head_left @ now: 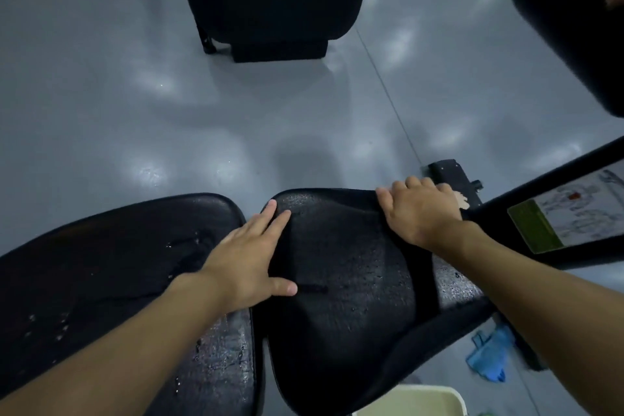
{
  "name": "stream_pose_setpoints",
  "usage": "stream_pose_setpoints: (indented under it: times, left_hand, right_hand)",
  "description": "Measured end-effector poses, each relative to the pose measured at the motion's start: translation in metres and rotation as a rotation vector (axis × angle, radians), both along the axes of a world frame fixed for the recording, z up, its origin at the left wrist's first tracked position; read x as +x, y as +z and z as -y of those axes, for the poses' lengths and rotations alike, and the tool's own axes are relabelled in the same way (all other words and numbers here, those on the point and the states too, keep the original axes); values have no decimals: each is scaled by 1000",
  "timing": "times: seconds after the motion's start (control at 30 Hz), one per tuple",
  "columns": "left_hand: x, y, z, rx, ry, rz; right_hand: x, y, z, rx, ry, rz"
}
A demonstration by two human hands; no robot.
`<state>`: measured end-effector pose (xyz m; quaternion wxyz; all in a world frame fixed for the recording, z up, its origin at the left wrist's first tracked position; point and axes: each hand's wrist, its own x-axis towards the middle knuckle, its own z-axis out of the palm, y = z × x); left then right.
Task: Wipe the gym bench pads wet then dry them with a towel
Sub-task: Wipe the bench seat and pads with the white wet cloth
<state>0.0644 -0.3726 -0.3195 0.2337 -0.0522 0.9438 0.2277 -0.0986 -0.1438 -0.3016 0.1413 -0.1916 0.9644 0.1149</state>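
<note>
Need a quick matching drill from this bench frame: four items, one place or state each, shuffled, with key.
Items:
1. left hand
2. right hand
3. left pad
4. blue item

Places or states:
A. on the floor, lower right
B. spread flat on the dark cloth
C. wet, with droplets, uncovered
D. at the cloth's far right corner

Pairs: 1-B, 2-D, 3-C, 4-A

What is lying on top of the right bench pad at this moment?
A dark cloth is spread over the right bench pad, with the left hand and right hand flat on it. Wet pad shows at its right; the rest is covered.
</note>
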Motion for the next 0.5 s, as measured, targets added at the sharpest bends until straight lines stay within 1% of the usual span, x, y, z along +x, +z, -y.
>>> stream_pose_setpoints:
  times: [0.07,0.13,0.17,0.23,0.3,0.33,0.4,0.5]
  left_hand:
    - [4,-3,1,7,16,-42]
    - [5,-5,-2,-11,40,-60]
    - [6,-5,-3,-50,50,-57]
    - [12,-6,0,-141,116,-27]
    - [19,-8,5,-149,191,27]
    - [22,-8,7,-136,195,48]
    - [24,-8,8,-103,187,59]
    - [23,-9,9,-58,201,48]
  right_hand:
    - [10,-7,25,-7,43,-28]
    - [21,-19,59,-73,115,-23]
    - [26,-23,74,-114,149,4]
    - [30,-26,89,-183,235,60]
    - [24,-22,78,-233,306,67]
    - [19,-19,67,-245,298,70]
    - [8,-18,47,-230,208,67]
    - [9,-21,55,-163,141,64]
